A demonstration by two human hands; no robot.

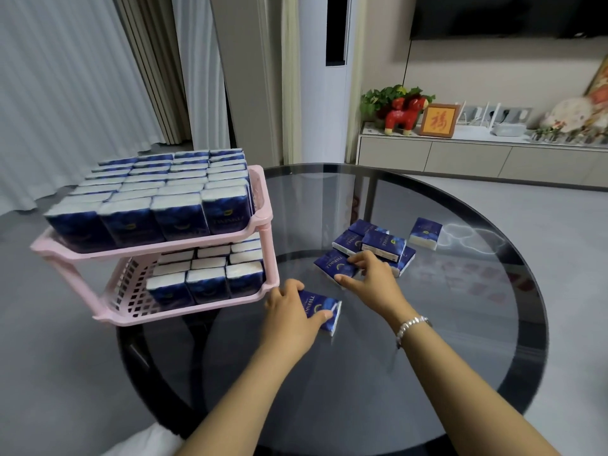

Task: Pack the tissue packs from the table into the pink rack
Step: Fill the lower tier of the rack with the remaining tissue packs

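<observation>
A two-tier pink rack [263,205] stands on the left part of a round glass table. Its top tier is full of upright dark blue tissue packs [177,215]. The lower tier [131,301] holds more packs on its right side, with bare grid floor at its left. My left hand [289,311] grips one blue tissue pack [324,309] just right of the rack's lower tier. My right hand [365,274] rests on a tissue pack [332,263] at the edge of a small pile [378,243]. One pack [425,232] lies apart, farther right.
The glass table [460,340] has a dark rim and a dark frame underneath. Behind it are a white standing air conditioner [325,93], a low cabinet [460,156] with a red figurine, and curtains at the left.
</observation>
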